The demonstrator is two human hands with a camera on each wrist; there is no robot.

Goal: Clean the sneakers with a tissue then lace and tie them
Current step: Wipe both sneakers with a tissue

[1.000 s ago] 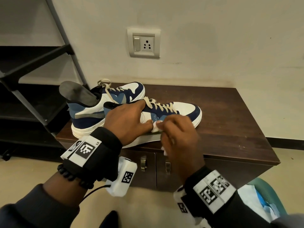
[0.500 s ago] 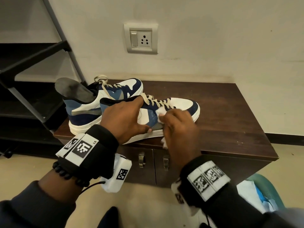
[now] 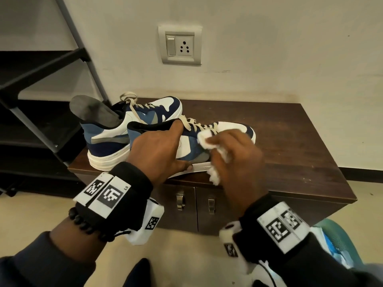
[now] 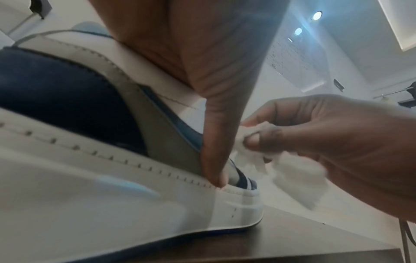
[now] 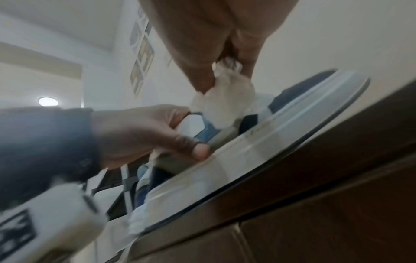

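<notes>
White tissue [image 3: 204, 139], crumpled, is pinched in the curled fingers of the right hand [image 3: 234, 156] and pressed near the laces of the near sneaker [image 3: 192, 146]; a second ago it worked lower, by the sole, so the wipe has climbed the side panel. The left hand [image 3: 157, 150] clamps that shoe, thumb on the midsole, forefinger over the collar. Cleaning seems midway; the far sneaker [image 3: 116, 137], insole sticking up, looks untouched, though that is hard to tell. Both stand on a dark wooden cabinet [image 3: 300, 154] below a wall socket [image 3: 179, 45], a black rack [image 3: 41, 83] at its left.
</notes>
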